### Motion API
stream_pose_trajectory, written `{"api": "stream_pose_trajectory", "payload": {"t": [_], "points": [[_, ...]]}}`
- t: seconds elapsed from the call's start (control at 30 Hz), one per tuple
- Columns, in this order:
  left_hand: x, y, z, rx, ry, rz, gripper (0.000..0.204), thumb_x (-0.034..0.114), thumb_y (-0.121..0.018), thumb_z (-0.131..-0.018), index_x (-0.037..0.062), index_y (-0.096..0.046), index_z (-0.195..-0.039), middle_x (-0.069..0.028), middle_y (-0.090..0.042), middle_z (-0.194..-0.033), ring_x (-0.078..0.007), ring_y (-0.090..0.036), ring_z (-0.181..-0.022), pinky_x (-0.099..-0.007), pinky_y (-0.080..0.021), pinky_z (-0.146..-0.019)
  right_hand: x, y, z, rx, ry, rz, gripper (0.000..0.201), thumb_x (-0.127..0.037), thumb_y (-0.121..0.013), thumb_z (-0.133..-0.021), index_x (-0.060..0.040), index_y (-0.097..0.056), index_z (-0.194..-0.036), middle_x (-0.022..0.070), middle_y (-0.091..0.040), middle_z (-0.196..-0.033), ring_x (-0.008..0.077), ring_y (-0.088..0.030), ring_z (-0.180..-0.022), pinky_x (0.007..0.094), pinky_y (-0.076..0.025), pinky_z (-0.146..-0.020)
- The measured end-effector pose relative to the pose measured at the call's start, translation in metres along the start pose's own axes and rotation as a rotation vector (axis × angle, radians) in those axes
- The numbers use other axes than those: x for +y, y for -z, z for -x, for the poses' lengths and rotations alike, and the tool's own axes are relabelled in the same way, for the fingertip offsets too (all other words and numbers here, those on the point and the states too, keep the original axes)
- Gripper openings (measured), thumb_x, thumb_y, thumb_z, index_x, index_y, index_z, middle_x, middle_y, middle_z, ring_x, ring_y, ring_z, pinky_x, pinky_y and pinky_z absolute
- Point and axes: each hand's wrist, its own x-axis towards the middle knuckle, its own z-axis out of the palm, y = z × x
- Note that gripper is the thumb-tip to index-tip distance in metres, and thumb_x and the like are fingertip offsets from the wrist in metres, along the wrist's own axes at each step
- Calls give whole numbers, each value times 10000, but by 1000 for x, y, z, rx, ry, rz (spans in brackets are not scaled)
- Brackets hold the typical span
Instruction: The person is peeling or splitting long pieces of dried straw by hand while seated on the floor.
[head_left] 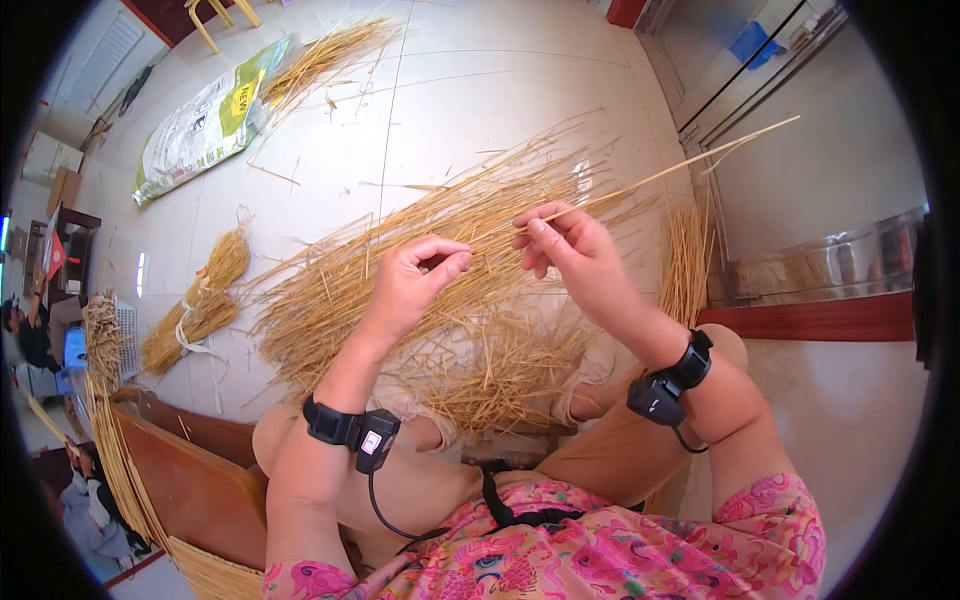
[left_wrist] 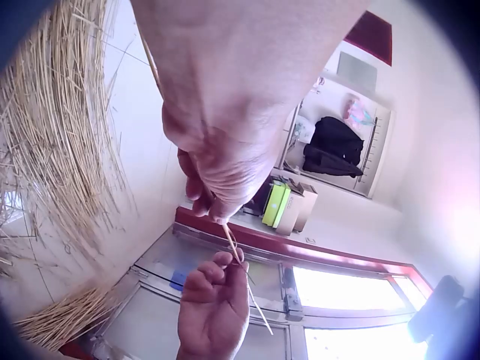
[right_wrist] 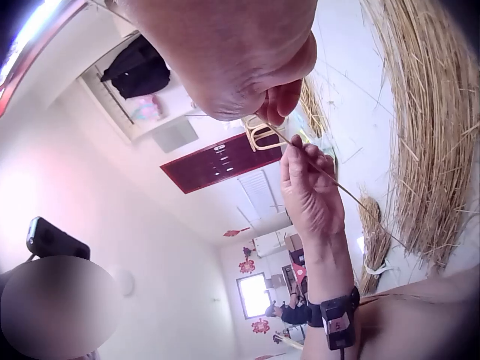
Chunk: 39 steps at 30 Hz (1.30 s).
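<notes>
A long thin straw stalk (head_left: 680,172) slants up and right from the right hand (head_left: 578,248), whose thumb and forefinger pinch it. The left hand (head_left: 412,288) has its thumb and forefinger brought together at the left. In the right wrist view the stalk (right_wrist: 346,192) runs from the right hand through the pinching fingers of the left hand (right_wrist: 313,196) and on past them. A pale stalk end (left_wrist: 259,307) shows beside the right hand (left_wrist: 214,304) in the left wrist view. Beneath both hands lies a wide layer of loose straw (head_left: 400,250).
Shorter straw (head_left: 500,375) lies between the person's feet. Tied straw bundles (head_left: 215,275) rest on the floor at the left, with a printed sack (head_left: 200,130) farther back. More straw (head_left: 685,260) stands near the metal-framed door (head_left: 820,190). A wooden piece (head_left: 190,470) is at lower left.
</notes>
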Motion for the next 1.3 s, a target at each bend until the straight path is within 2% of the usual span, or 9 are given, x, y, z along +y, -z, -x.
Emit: {"api": "stream_pose_trajectory", "payload": {"t": [0.2, 0.3, 0.4, 0.5, 0.63, 0.83, 1.03, 1.1, 1.3], "points": [[-6, -1, -5, 61, 39, 68, 119, 106, -584, -882, 4, -642, -896, -47, -658, -823, -85, -589, -751, -228, -483, -695, 5, -1, -1, 52, -52, 18, 175, -159, -459, -956, -14, -554, -979, 54, -620, -829, 76, -569, -662, 203, -457, -574], [-3, 4, -7, 181, -14, -26, 120, 113, -547, -905, 10, -599, -871, -52, -652, -819, -73, -560, -702, -217, -467, -660, 5, 0, -1, 88, -53, -4, 177, -160, -455, -957, -11, -551, -963, 55, -621, -834, 81, -571, -663, 209, -461, -581], [-13, 8, -12, 377, -78, 127, 133, 146, -500, -935, 36, -540, -870, -30, -618, -821, -55, -481, -711, -200, -404, -672, 6, 3, -2, 134, -44, -56, 177, -159, -451, -958, -11, -547, -950, 57, -618, -836, 87, -571, -670, 216, -465, -588], [-9, 21, -10, 679, 103, -64, 132, 150, -492, -938, 43, -524, -867, -11, -578, -781, -50, -433, -666, -196, -377, -633, 9, 7, -2, 195, -33, -102, 176, -160, -448, -959, -12, -543, -949, 59, -613, -835, 93, -569, -674, 221, -466, -592], [-14, 45, -11, 768, -5, -17, 130, 120, -489, -935, 33, -509, -841, -13, -533, -739, -51, -410, -632, -208, -358, -568, 7, 14, -5, 246, -5, -88, 178, -169, -447, -961, -13, -533, -954, 59, -606, -830, 97, -564, -674, 225, -465, -590], [-19, 61, -11, 863, -31, -5, 103, 104, -481, -934, 24, -493, -871, -21, -531, -764, -54, -420, -645, -208, -372, -593, 1, 14, -7, 277, -9, -104, 183, -179, -445, -963, -12, -518, -943, 60, -601, -825, 101, -557, -669, 230, -463, -593], [-15, 64, -11, 849, -99, -123, 103, 118, -474, -943, 31, -506, -899, -12, -532, -782, -53, -412, -643, -197, -373, -599, -5, 17, -8, 307, 5, -129, 186, -183, -442, -964, -15, -516, -941, 62, -600, -831, 106, -556, -671, 234, -461, -593], [-14, 62, -10, 780, -98, 6, 109, 133, -475, -945, 34, -511, -919, -19, -544, -792, -55, -429, -649, -193, -381, -605, -5, 22, -9, 315, 9, -150, 186, -187, -442, -964, -16, -515, -943, 64, -600, -833, 106, -557, -673, 233, -460, -594], [-3, 45, -9, 361, 3, 369, 158, 206, -473, -952, 58, -526, -973, -79, -610, -928, -58, -482, -664, -194, -400, -598, -19, 26, -13, 321, 31, -181, 192, -200, -443, -966, -22, -511, -946, 64, -591, -824, 100, -551, -668, 223, -452, -593]]}}
